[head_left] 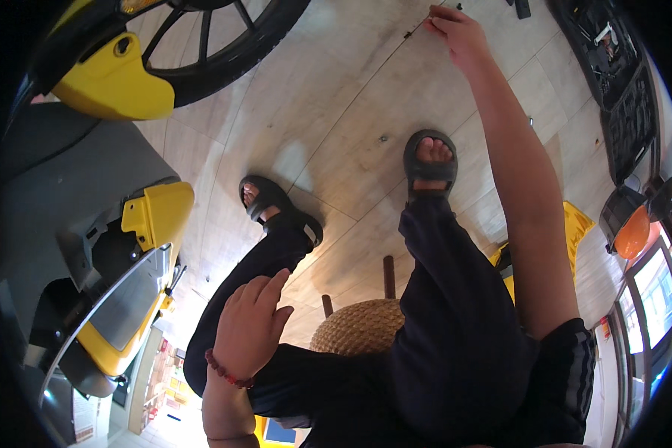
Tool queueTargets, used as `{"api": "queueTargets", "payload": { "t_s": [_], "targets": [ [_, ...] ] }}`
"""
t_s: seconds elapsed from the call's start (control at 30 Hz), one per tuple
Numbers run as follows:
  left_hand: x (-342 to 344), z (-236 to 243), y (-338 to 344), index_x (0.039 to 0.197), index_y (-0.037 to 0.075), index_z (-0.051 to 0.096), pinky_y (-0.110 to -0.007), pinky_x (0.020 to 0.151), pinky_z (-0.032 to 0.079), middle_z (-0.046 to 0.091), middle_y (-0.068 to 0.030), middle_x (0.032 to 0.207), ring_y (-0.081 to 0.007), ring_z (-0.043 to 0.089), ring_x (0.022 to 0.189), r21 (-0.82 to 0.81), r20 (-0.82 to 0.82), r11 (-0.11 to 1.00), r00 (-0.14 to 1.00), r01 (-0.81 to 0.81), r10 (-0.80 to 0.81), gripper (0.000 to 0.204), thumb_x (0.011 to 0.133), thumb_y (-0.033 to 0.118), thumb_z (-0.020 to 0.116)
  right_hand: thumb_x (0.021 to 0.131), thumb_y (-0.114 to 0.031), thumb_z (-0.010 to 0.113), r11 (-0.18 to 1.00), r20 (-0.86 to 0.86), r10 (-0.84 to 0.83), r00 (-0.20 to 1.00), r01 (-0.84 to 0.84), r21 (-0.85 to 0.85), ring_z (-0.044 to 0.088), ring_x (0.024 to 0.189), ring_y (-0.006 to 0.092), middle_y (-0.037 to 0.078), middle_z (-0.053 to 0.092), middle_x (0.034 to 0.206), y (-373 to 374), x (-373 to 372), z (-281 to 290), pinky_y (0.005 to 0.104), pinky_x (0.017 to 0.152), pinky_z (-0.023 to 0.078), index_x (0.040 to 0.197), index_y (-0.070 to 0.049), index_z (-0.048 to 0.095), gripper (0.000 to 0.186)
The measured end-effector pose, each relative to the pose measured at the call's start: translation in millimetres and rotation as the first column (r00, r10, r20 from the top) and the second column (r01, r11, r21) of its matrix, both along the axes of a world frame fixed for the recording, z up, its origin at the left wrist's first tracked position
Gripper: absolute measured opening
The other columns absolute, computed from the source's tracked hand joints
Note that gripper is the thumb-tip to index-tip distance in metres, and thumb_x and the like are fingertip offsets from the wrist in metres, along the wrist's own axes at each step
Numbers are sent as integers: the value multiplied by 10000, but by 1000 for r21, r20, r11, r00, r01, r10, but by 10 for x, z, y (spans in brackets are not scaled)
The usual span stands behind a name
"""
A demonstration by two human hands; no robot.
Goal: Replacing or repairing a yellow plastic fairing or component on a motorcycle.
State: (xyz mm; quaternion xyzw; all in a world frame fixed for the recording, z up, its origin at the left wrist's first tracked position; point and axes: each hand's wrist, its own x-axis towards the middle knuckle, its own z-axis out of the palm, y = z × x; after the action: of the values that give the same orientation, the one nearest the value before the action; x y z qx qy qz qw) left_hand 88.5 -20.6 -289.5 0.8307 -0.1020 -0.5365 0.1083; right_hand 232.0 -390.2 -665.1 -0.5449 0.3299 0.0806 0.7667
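Observation:
My right hand (459,36) reaches far forward, low over the floor, with the fingertips drawn together. Whatever they may pinch is too small to make out. Just left of those fingertips lies a tiny dark piece (408,34), and another small dark bit (459,6) shows beyond the hand. My left hand (252,317), wearing a red bead bracelet (228,371), hovers over or rests on my left thigh. Its fingers are stretched out, the thumb stands apart, and nothing is in it.
A black spoked wheel (224,71) and yellow panel (119,82) stand front left, with more yellow-and-grey bodywork (157,216) at left. An open black tool case (623,97) lies front right. An orange rounded object (632,233) is at right. A woven stool (358,327) is beneath me.

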Motion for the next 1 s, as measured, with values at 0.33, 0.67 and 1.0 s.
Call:
{"api": "queueTargets", "payload": {
  "t_s": [0.33, 0.67, 1.0],
  "targets": [
    [30, 6, -40, 1276, 84, 499, -408, 921, 440, 566, -160, 1121, -347, 543, 1040, 49, -14, 998, 999, 32, -31, 513, 789, 106, 659, 916, -17, 519, 904, 16, -63, 998, 50, 424, 623, 971, 237, 152, 595, 1091, -11, -369, 155, 296, 871, 543, 1185, 82, 502, 287],
    [31, -17, -28, 1273, 78, 498, -406, 913, 444, 564, -164, 1126, -349, 544, 1034, 68, -21, 997, 999, 37, -35, 507, 793, 105, 659, 934, -20, 373, 831, 119, 11, 993, -75, 551, 529, 1172, 314, 255, 513, 1251, 194, -319, 863, 347, 1011, 465, 1298, 163, 354, 407],
    [21, -67, 11, 1275, 73, 495, -407, 907, 446, 569, -178, 1114, -359, 549, 1026, 56, -2, 998, 1000, 14, -14, 494, 805, 106, 644, 888, 36, 426, 755, 138, 0, 990, -90, 650, 614, 1057, 311, 246, 560, 1201, 255, -278, 1103, 362, 930, 521, 1278, 125, 388, 401]
  ]
}}
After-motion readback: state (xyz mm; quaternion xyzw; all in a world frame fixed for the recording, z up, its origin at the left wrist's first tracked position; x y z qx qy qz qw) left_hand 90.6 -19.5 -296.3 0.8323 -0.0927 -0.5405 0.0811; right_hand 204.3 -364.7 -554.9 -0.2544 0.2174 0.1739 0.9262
